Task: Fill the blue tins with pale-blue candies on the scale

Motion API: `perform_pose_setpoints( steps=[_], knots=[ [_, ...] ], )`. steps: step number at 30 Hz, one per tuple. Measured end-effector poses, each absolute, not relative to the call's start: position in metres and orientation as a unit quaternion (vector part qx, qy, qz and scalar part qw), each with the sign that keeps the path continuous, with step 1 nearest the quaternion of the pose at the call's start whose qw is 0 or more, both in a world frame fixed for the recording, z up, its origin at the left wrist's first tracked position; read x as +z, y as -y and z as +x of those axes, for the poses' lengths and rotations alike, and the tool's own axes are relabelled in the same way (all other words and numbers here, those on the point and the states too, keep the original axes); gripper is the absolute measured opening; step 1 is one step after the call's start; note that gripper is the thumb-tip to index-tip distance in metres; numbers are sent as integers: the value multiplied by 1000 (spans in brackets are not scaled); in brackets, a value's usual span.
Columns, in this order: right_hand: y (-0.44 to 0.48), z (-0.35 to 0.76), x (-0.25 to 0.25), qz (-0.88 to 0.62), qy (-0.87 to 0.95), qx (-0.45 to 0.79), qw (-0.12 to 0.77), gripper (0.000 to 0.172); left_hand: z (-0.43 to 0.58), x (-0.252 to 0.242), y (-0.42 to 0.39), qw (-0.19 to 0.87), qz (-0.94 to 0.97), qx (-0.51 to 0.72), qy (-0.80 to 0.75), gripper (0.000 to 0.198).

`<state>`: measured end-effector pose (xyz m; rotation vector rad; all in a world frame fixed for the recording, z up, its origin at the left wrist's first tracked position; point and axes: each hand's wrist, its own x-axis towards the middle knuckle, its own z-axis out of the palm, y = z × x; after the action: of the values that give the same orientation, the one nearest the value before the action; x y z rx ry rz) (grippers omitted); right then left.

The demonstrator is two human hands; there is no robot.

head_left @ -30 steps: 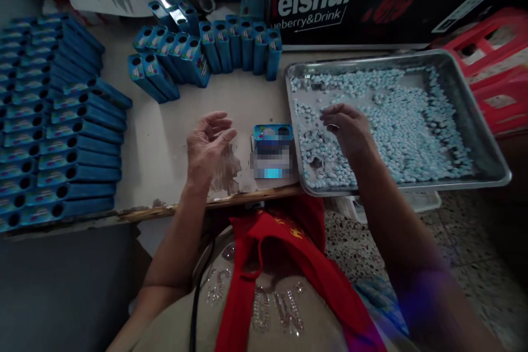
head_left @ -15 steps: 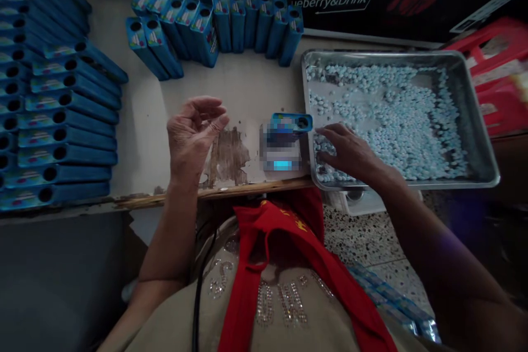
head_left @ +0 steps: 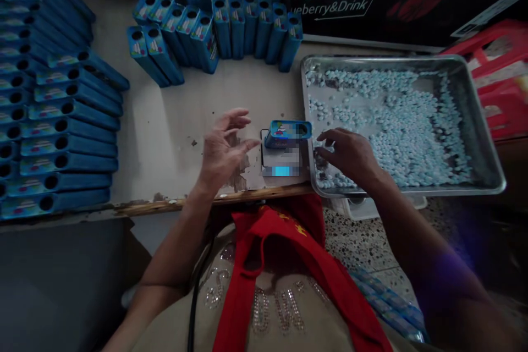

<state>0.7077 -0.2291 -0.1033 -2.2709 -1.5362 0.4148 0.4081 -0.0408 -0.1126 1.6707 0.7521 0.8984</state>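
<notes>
A blue tin with a round hole in its top (head_left: 284, 131) stands on a small scale (head_left: 282, 160) with a lit display. Just left of the scale, my left hand (head_left: 226, 149) is open, thumb and fingers apart, holding nothing. My right hand (head_left: 348, 153) hovers over the left part of a metal tray (head_left: 497, 168), thumb and forefinger bent with a gap between the tips. Under and beyond it lie many small pale-blue pieces (head_left: 404, 132). Whether a piece is between the right fingertips is too small to tell.
Several rows of blue tins (head_left: 66, 146) fill the table's left side. More blue tins (head_left: 237, 27) stand at the back. Behind the tray is a black printed box (head_left: 350, 0); red plastic crates (head_left: 501, 77) are at the right. The wooden table edge (head_left: 247, 196) runs in front.
My left hand has moved right, close to the scale and tin. My right hand has stayed over the tray, its fingers slightly more bent. The whole view has shifted slightly.
</notes>
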Motion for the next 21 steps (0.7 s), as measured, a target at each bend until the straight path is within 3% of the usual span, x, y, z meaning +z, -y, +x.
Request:
perform_pose_setpoints(
  steps=[2, 5, 9, 12, 15, 21],
  knots=[
    [227, 704, -100, -802, 486, 182, 297, 11, 430, -119, 45, 542, 720, 327, -286, 60],
    [219, 697, -103, -757, 371, 264, 468, 22, 463, -111, 46, 525, 771, 284, -221, 36],
    [204, 693, -113, -672, 232, 389, 586, 53, 501, -71, 48, 330, 884, 309, -118, 36],
    [199, 695, -111, -592, 164, 495, 615, 66, 519, -54, 50, 235, 928, 283, -56, 38],
    [200, 694, -102, -555, 151, 548, 607, 67, 520, -61, 44, 221, 935, 269, -66, 40],
    [204, 693, -95, -535, 139, 565, 612, 46, 493, -94, 27, 398, 831, 346, -175, 32]
  ],
)
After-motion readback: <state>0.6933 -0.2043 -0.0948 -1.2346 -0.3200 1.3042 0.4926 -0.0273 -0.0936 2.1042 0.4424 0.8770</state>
